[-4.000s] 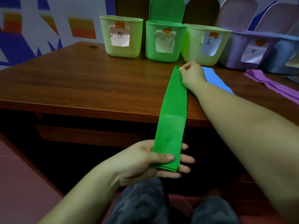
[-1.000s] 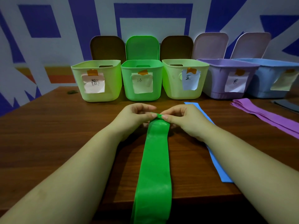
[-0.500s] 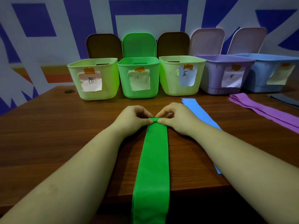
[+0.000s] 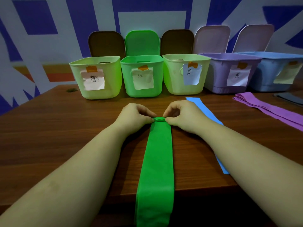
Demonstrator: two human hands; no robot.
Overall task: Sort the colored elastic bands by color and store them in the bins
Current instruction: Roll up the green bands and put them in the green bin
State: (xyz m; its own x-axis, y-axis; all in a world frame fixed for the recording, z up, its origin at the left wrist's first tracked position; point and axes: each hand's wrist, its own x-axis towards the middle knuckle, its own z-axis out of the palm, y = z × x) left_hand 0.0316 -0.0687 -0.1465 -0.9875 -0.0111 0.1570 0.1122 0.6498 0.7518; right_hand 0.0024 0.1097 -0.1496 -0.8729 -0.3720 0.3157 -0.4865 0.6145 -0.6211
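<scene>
Green band (image 4: 156,163) laid flat along table (image 4: 49,136), near end hanging over front edge, far end rolled into a small coil. Left hand (image 4: 136,114) and right hand (image 4: 182,114) pinching coil from either side, fingers curled. Blue band (image 4: 202,108) just beside, partly hidden under right forearm. Purple band (image 4: 265,108) well to right. Behind: five labelled bins, lids raised; green bin (image 4: 141,76) straight beyond coil, with bare table between.
</scene>
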